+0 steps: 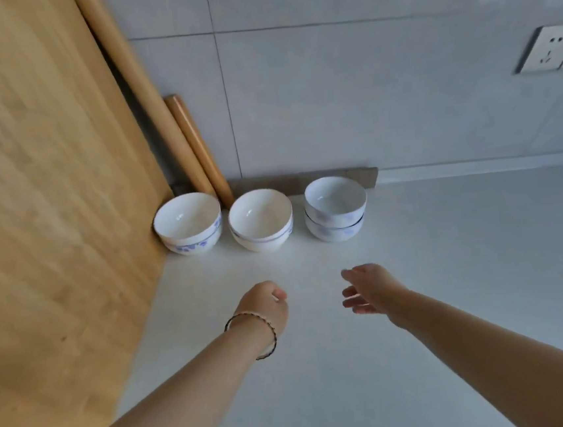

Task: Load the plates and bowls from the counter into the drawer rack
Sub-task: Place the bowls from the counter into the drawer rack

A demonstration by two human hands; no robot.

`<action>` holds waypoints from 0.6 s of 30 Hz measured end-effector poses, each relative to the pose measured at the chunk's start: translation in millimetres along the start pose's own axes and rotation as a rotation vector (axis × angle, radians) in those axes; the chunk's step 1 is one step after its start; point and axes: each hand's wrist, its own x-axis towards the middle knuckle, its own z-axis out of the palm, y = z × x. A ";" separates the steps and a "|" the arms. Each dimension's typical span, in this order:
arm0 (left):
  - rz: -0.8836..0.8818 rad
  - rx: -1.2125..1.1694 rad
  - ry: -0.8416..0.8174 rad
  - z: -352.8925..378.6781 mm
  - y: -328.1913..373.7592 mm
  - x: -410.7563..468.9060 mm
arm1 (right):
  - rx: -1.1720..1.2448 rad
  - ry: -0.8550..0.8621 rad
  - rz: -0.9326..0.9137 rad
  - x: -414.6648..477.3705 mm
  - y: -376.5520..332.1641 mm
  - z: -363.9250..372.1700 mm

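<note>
Three small stacks of white bowls with blue patterns stand in a row at the back of the white counter point(416, 269): a left stack point(188, 224), a middle stack point(261, 220) and a right stack point(335, 208). Each stack looks like two nested bowls. My left hand point(264, 304) hovers over the counter in front of the middle stack, fingers curled under, holding nothing. My right hand point(366, 289) is stretched out below the right stack, fingers spread and empty. Neither hand touches a bowl. No plates or drawer rack are in sight.
A large wooden board point(41, 202) leans at the left beside the left stack. Two wooden rolling pins point(195, 149) lean against the tiled wall behind the bowls. A wall socket point(549, 49) sits at the upper right. A grey strip point(291, 182) runs along the wall base.
</note>
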 end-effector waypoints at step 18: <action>-0.011 -0.166 -0.056 15.0 -69.0 65.5 | 0.598 0.172 0.097 145.6 -48.4 15.2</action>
